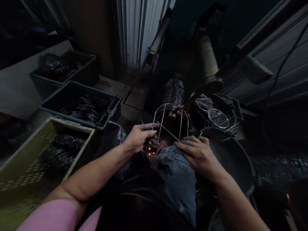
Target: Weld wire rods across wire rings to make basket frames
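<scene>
A round wire frame (181, 123) with straight crossbars is held up in front of me, under a copper-coloured machine tip (171, 114). My left hand (138, 138) is closed on the frame's left rim, thumb and fingers pinching it. A thin rod also pokes out above and below these fingers. My right hand (198, 154) is closed at the frame's lower right, where a slanting wire rod (168, 131) ends at its fingertips. What its other fingers touch is hidden. Small orange sparks (150, 150) glow below the frame, above my jeans-covered leg (179, 176).
Behind the frame lies a stack of wire rings (173, 91). A machine arm (209, 61) comes down from above. Crates with dark wire pieces, one yellow (26, 150) and one green (54, 108), stand at left. At right are a dark basin (237, 160) and finished-looking wire racks (218, 118).
</scene>
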{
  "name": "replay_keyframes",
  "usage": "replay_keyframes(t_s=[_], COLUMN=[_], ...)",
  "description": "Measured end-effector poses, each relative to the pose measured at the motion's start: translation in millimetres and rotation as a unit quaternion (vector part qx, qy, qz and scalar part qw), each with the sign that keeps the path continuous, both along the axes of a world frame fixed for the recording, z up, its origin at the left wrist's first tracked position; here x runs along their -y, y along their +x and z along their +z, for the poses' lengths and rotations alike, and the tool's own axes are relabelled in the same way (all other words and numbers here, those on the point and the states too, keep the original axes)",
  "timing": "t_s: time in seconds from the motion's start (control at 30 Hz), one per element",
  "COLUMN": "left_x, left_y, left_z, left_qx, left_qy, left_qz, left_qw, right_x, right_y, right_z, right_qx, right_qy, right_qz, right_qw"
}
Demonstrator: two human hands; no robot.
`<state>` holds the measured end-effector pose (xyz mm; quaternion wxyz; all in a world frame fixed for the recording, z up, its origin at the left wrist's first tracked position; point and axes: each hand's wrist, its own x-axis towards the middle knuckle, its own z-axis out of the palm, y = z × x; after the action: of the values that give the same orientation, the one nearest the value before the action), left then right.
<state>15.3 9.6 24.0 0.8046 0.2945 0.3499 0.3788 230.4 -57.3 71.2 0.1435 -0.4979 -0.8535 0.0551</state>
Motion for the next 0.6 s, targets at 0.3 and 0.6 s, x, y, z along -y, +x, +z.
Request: replay_keyframes(t_s=[0.3, 0.6], left_x=[-2, 4], left_y=[1, -15], left_z=[0.5, -5.0], left_qx=[-0.025, -0.185], left_qy=[0.021, 0.173], left_qz=[0.002, -0.019], left_qw=[0.999, 0.967], right_x=[-5, 21], right_y=[2, -33], right_z=[2.3, 39.9], right_qx=[0.001, 0.072], right_qy=[-0.019, 0.065], right_qz=[0.019, 0.009], right_qw=[1.000, 0.995])
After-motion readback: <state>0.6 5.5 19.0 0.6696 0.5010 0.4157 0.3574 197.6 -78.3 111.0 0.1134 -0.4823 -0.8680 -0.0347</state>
